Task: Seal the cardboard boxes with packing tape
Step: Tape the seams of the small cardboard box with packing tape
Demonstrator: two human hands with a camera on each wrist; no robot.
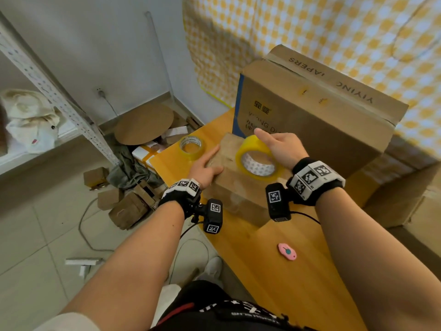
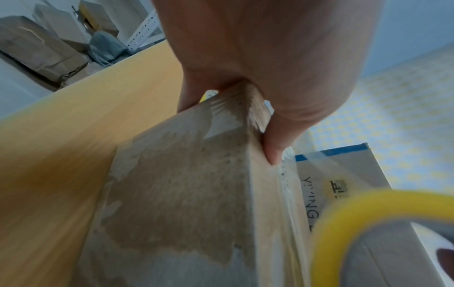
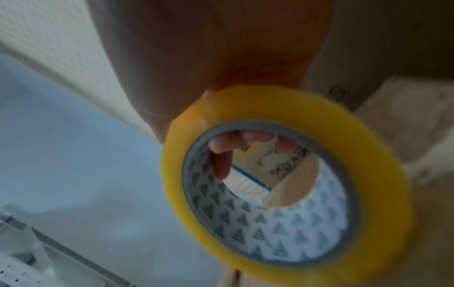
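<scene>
Small brown cardboard box (image 1: 241,177) sits on the yellow wooden table (image 1: 281,271), near its left edge, just in front of a large brown printed carton (image 1: 322,120) with a blue stripe. Glossy clear tape already shows on the small box's near face and along its top in the left wrist view.

Left hand (image 1: 206,167) on the box's top left corner: thumb on top, fingers (image 2: 189,91) curled down over the far edge, gripping the corner.

Right hand (image 1: 281,145) holds a yellow roll of packing tape (image 1: 256,158) tilted above the box top. Fingers (image 3: 222,153) hooked through the white patterned core, thumb on the outer rim. Cannot tell whether the roll touches the box.

Second, thinner roll of clear tape (image 1: 191,145) lies flat on the table left of the box, just beyond the left hand. Small pink oval cutter (image 1: 287,252) lies nearer the person, well apart from the box.
</scene>
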